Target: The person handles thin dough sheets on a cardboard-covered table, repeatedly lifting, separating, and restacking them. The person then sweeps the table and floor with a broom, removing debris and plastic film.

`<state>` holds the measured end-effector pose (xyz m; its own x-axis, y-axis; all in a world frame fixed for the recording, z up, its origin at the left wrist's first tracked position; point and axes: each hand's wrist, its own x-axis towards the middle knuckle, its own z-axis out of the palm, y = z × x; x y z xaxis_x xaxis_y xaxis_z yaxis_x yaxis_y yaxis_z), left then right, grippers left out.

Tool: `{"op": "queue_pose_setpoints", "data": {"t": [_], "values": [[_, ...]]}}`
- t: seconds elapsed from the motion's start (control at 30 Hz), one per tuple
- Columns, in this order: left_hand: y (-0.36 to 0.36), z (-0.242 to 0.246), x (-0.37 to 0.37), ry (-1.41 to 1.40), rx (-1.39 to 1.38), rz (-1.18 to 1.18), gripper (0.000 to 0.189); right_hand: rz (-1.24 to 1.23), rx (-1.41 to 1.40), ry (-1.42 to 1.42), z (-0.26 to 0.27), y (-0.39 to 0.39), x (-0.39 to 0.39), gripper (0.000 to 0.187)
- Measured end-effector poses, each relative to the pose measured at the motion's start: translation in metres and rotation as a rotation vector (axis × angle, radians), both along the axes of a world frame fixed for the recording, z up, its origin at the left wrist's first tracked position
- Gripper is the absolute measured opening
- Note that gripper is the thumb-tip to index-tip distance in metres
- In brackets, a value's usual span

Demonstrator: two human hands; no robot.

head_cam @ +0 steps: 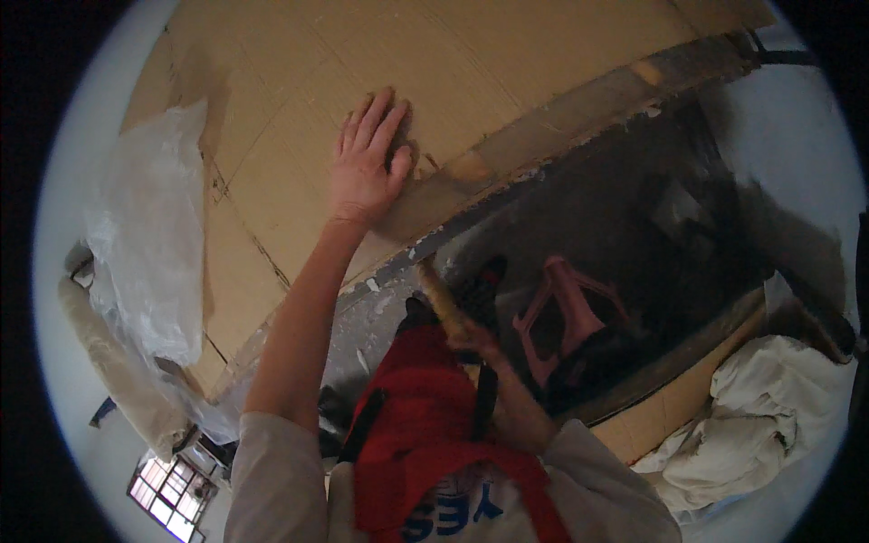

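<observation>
My left hand rests flat on a large cardboard sheet, fingers spread and nothing held. Brownish tape or film runs along the sheet's near edge. Low in front of my red apron, my right hand is closed around a yellowish, rod-like object, whose far end reaches the edge of the cardboard-covered surface. Shadow and blur hide what kind of object it is. Right of that hand, a pink plastic stool stands low down in the shade.
Translucent plastic sheeting lies over the cardboard's left end, beside a long cream roll. Bundled cream cloth lies on more cardboard at the lower right. A paned window shows at the lower left.
</observation>
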<state>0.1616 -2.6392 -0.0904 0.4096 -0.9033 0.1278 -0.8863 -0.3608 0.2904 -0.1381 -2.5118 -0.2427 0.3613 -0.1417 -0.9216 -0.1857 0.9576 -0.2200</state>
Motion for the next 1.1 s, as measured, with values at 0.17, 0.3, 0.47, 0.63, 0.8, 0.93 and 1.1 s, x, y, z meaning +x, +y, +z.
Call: {"op": "queue_pose_setpoints", "data": {"t": [0.17,0.3,0.47,0.63,0.8,0.93,1.1], "values": [[0.006,-0.006,0.005,-0.005,-0.009,0.000,0.046,0.050,-0.359,0.080,-0.048,-0.138,0.027,0.043],[-0.004,-0.005,0.000,0.087,-0.044,-0.012,0.047,0.059,-0.363,0.130,-0.105,-0.202,0.065,0.041],[0.004,-0.002,0.009,0.106,-0.037,0.022,0.047,0.153,-0.185,0.102,-0.102,-0.102,0.043,0.039],[0.009,0.006,0.015,0.162,-0.113,0.010,0.048,0.346,0.019,0.136,-0.043,-0.061,0.025,0.038],[0.016,-0.008,0.016,0.224,-0.274,0.036,0.045,0.517,-0.006,0.103,-0.032,-0.079,0.114,0.036],[0.036,0.012,0.021,0.653,-0.355,0.189,0.036,0.698,-0.116,0.093,-0.021,-0.099,0.153,0.035],[0.156,0.055,-0.023,0.574,-0.784,0.509,0.029,0.924,-0.242,0.186,-0.010,-0.113,0.167,0.034]]}}
